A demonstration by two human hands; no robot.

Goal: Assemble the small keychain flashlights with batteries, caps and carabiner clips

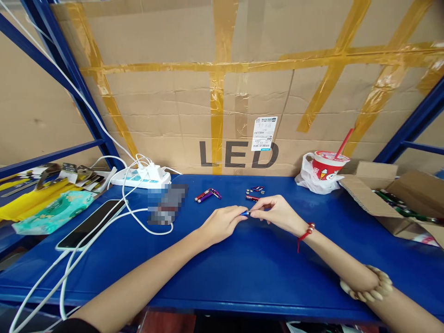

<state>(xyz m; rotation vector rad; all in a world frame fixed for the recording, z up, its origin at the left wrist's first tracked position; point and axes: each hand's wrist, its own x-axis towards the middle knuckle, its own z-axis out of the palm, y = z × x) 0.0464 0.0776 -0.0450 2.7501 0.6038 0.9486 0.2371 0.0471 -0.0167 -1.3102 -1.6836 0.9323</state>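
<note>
My left hand (pixel 224 224) is closed around a small blue keychain flashlight (pixel 244 213), whose metal end points right. Against that end, my right hand (pixel 279 213) is closed in a pinch; what sits between its fingertips is too small to make out. Just behind the right fingers lies a red flashlight tube (pixel 252 198). Several button batteries (pixel 262 192) rest beyond it, beside small carabiner clips (pixel 257 188). Farther left, a red and a purple keychain flashlight (pixel 206 195) lie together with a purple clip.
On the left are a phone (pixel 92 225), white cables, a power strip (pixel 138 179) and yellow packages (pixel 38 199). A red cup with a straw (pixel 328 165) stands in a plastic bag at back right, near an open carton (pixel 391 222). Cardboard (pixel 166 111) backs the blue table (pixel 215 277).
</note>
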